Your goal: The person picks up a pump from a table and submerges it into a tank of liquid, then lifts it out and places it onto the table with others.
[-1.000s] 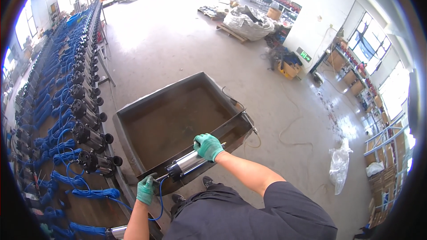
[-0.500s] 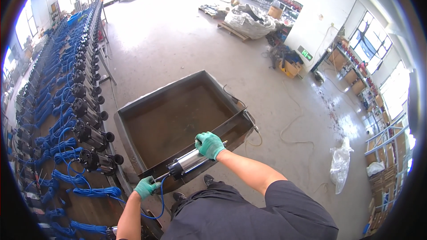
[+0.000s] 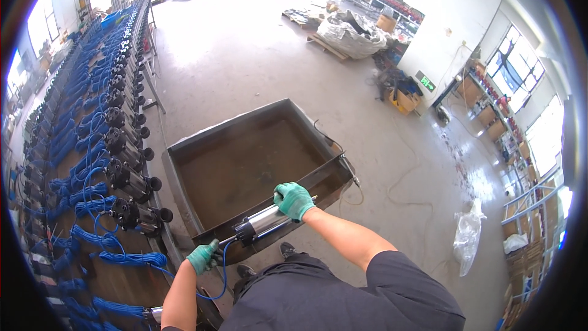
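A silver cylindrical pump motor (image 3: 267,220) with a black end lies tilted across the near edge of a metal water tank (image 3: 228,124). My right hand (image 3: 294,201), in a green glove, is closed over its upper right end. A thin metal shaft (image 3: 228,241) sticks out of the black end toward my left hand (image 3: 204,257), also green-gloved. The left fingers are curled around the shaft's outer end, which they partly hide. From the black end a blue cable (image 3: 225,276) loops down and runs left to the bench. Brownish water (image 3: 245,162) stands in the tank.
Left of the tank, a long bench (image 3: 131,279) carries rows of similar pumps (image 3: 139,216) and coiled blue cables (image 3: 131,258). A thin hose (image 3: 360,193) hangs at the tank's right corner. On the floor to the right lies a clear plastic bag (image 3: 468,239); farther off, a large white sack (image 3: 349,35).
The view has shifted slightly, so the scene sits a little farther right and lower. My left fingers have changed position around the shaft end; the right hand keeps its hold on the pump motor.
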The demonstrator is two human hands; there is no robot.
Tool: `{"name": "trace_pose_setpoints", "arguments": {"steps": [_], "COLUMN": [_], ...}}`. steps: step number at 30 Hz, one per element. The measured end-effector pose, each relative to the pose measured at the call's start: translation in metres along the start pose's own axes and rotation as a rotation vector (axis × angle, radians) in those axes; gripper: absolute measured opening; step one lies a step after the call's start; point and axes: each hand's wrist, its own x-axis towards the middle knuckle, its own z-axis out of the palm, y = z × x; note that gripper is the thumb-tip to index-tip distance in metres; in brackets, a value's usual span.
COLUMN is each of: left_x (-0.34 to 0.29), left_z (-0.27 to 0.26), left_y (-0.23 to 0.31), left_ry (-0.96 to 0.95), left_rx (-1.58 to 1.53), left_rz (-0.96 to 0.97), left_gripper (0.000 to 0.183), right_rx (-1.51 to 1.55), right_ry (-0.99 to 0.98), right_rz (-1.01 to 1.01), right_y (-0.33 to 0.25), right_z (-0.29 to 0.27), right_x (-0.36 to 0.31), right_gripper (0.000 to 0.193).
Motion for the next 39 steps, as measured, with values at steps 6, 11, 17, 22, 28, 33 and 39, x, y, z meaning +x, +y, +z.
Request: {"name": "trace_pose_setpoints", "arguments": {"steps": [6, 11, 17, 22, 28, 33, 39], "left_x": [0.007, 0.024, 0.007, -0.008, 0.009, 0.026, 0.004], "left_z": [0.021, 0.022, 0.0, 0.014, 0.027, 0.021, -0.011], "left_y": [-0.021, -0.032, 0.006, 0.022, -0.011, -0.03, 0.012], "left_ry": [0.152, 0.599, 0.278, 0.063, 0.066, 0.161, -0.274], "left_rx": [-0.046, 0.476, 0.4, -0.116, -0.219, -0.04, 0.133], "left_rz": [0.54, 0.992, 0.357, -0.167, 0.464, 0.767, 0.328], "left_gripper": [0.014, 0.026, 0.067, 0.073, 0.021, 0.017, 0.05], "right_rx": [0.007, 0.018, -0.013, -0.002, 0.004, 0.005, -0.037], "right_ry": [-0.013, -0.034, -0.057, -0.039, -0.004, -0.03, -0.065], "right_rz": [-0.004, 0.017, 0.034, 0.047, 0.053, 0.059, 0.064], "right_y": [-0.003, -0.002, -0.004, -0.003, -0.001, -0.005, -0.007], "right_z": [-0.001, -0.001, -0.003, -0.002, -0.004, -0.006, -0.01], "right_x": [0.003, 0.005, 0.004, 0.001, 0.002, 0.005, 0.004], "right_gripper": [0.015, 0.015, 0.014, 0.014, 0.012, 0.013, 0.015]}}
